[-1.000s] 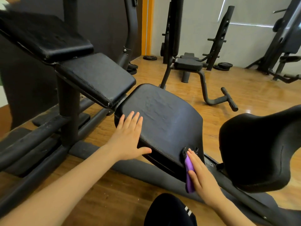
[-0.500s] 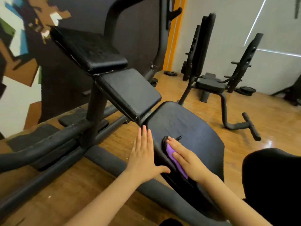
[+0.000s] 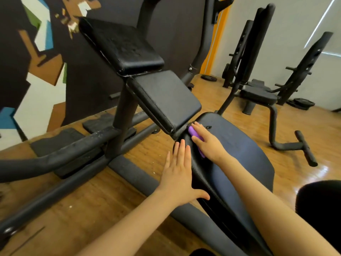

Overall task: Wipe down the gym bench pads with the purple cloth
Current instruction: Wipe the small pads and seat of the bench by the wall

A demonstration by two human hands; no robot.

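Right hand [image 3: 206, 143] presses the purple cloth [image 3: 195, 136] flat at the seat pad's [image 3: 239, 159] top edge, centre frame, left hand [image 3: 178, 174] flat and released on its side, so the cloth could snag under the middle pad [image 3: 162, 97] overhang.

On the near seat pad [image 3: 239, 163], the right hand [image 3: 206, 143] presses a cloth [image 3: 193, 134] at its far edge. The left hand [image 3: 180, 174] lies flat on the pad's left side. Two more pads [image 3: 166, 97] rise behind, to the left.
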